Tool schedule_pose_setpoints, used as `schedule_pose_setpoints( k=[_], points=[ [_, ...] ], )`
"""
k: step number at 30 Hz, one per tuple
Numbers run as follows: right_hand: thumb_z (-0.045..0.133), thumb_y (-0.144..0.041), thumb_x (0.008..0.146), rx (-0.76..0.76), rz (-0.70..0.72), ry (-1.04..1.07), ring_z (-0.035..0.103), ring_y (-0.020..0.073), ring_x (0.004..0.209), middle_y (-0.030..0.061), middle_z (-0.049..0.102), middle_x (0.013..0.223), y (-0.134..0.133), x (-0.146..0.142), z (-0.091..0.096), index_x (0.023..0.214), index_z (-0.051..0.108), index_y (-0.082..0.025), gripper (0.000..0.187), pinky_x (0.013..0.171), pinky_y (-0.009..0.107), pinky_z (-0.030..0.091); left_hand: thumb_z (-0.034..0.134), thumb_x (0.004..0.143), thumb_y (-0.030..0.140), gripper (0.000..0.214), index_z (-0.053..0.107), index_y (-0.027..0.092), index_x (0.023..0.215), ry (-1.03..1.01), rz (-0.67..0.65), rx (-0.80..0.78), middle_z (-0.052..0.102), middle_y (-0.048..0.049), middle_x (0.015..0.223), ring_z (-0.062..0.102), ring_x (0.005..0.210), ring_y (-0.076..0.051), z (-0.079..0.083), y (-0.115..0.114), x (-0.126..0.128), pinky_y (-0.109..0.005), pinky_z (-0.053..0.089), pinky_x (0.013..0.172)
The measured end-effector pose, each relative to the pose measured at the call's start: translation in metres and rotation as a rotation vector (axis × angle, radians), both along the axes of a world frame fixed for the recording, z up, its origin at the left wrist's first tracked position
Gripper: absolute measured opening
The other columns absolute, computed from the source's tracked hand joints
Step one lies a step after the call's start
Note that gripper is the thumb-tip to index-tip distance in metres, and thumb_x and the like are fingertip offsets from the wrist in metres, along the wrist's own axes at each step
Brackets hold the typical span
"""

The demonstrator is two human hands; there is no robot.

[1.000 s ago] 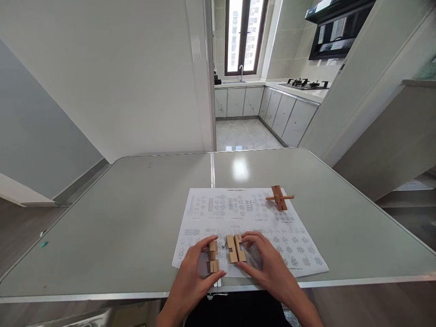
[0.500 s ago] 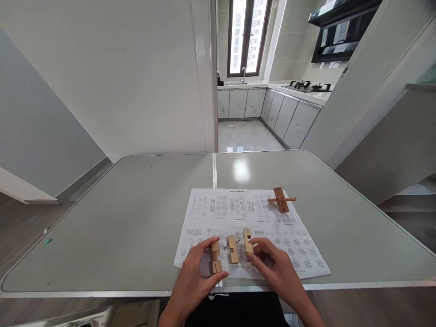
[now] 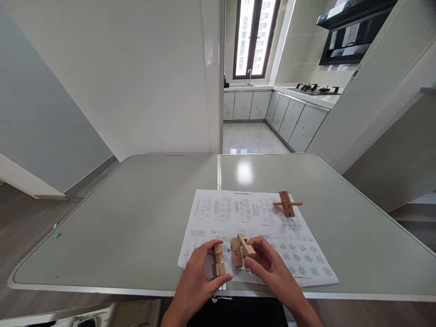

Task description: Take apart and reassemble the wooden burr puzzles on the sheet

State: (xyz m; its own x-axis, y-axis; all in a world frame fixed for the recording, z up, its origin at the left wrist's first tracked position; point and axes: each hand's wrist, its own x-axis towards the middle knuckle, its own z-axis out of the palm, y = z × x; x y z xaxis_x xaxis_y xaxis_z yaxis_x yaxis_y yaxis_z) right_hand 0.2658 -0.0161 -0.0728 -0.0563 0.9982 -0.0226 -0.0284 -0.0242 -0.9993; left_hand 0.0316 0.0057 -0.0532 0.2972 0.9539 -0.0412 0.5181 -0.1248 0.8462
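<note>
My left hand (image 3: pixel 200 272) is closed on a notched wooden puzzle block (image 3: pixel 219 260), index finger at its far end and thumb at its near end. Between thumb and fingers of my right hand (image 3: pixel 270 265) is a second notched wooden puzzle block (image 3: pixel 246 245), tilted and lifted a little. It partly covers a third notched puzzle block (image 3: pixel 237 259), which lies on the printed sheet between my hands. Whether those two touch I cannot tell. Beneath everything is the white printed sheet (image 3: pixel 228 222), covered in small diagrams.
A reddish-brown wooden piece with a thin crossing rod (image 3: pixel 286 204) rests at the sheet's far right corner. The grey table (image 3: pixel 146 218) has a metal rim and a centre seam. Far left lies a small green bit (image 3: pixel 56 235). Beyond the table is a kitchen doorway.
My right hand has raised and tilted its block to the left over the middle block. The left hand keeps its block in the same grip. The whole view has shifted slightly.
</note>
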Motion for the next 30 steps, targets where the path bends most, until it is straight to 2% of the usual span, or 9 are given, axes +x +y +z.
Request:
schedule_pose_setpoints(
  k=[4,9,11,14,19,25,30],
  points=[
    [0.067,-0.05,0.099,0.031,0.013,0.017,0.066,0.0206,0.085,0.0035,0.067,0.097,0.001,-0.012,0.001,0.11,0.061,-0.024,0.029,0.08,0.032,0.056,0.087,0.079,0.026,0.071,0.055,0.033,0.141,-0.037,0.005,-0.02,0.063,-0.0077,0.144,0.06,0.132,-0.03,-0.003,0.001,0.0,-0.049,0.046,0.115],
    [0.043,-0.049,0.111,0.094,0.082,0.044,0.064,0.021,0.08,0.0051,0.068,0.092,-0.004,-0.019,0.007,0.125,0.062,-0.024,0.035,0.075,0.032,0.054,0.087,0.08,0.028,0.066,0.057,0.034,0.139,-0.018,0.009,-0.036,0.064,-0.0064,0.142,0.06,0.131,-0.03,0.0,0.0,0.0,-0.046,0.048,0.112],
    [0.039,-0.047,0.112,0.105,0.1,0.0,0.063,0.0204,0.078,0.004,0.067,0.089,-0.007,-0.018,0.006,0.126,0.063,-0.025,0.036,0.074,0.032,0.053,0.088,0.079,0.029,0.067,0.058,0.034,0.139,-0.006,0.007,-0.033,0.064,-0.0064,0.142,0.061,0.13,-0.03,0.001,-0.001,-0.001,-0.046,0.048,0.112],
    [0.043,-0.046,0.111,0.139,0.108,-0.099,0.063,0.0207,0.081,0.0041,0.067,0.093,-0.009,-0.016,0.005,0.127,0.064,-0.026,0.033,0.076,0.031,0.053,0.09,0.076,0.031,0.069,0.06,0.034,0.138,0.004,-0.003,-0.007,0.066,-0.0062,0.14,0.062,0.127,-0.031,0.002,-0.001,-0.001,-0.046,0.051,0.109],
    [0.047,-0.044,0.109,0.198,0.129,-0.192,0.066,0.0242,0.1,0.0081,0.067,0.115,-0.007,-0.015,0.005,0.125,0.067,-0.028,0.03,0.086,0.033,0.055,0.091,0.076,0.036,0.061,0.063,0.032,0.13,-0.027,-0.033,0.051,0.067,-0.0064,0.134,0.064,0.12,-0.03,0.006,0.0,-0.001,-0.043,0.053,0.104],
    [0.056,-0.041,0.104,0.182,0.093,-0.259,0.066,0.0232,0.088,0.006,0.074,0.1,-0.008,-0.017,0.005,0.118,0.071,-0.025,0.025,0.078,0.032,0.054,0.091,0.074,0.029,0.073,0.058,0.036,0.139,-0.048,-0.011,0.005,0.069,-0.0051,0.131,0.066,0.118,-0.028,0.001,-0.004,-0.002,-0.043,0.055,0.103],
    [0.064,-0.04,0.099,0.137,0.068,-0.266,0.068,0.0241,0.089,0.0055,0.076,0.099,-0.009,-0.018,0.003,0.109,0.073,-0.024,0.021,0.083,0.034,0.054,0.092,0.073,0.031,0.076,0.057,0.036,0.141,-0.069,-0.031,0.009,0.067,-0.0064,0.136,0.066,0.119,-0.029,-0.003,-0.005,-0.004,-0.044,0.055,0.104]
  ],
)
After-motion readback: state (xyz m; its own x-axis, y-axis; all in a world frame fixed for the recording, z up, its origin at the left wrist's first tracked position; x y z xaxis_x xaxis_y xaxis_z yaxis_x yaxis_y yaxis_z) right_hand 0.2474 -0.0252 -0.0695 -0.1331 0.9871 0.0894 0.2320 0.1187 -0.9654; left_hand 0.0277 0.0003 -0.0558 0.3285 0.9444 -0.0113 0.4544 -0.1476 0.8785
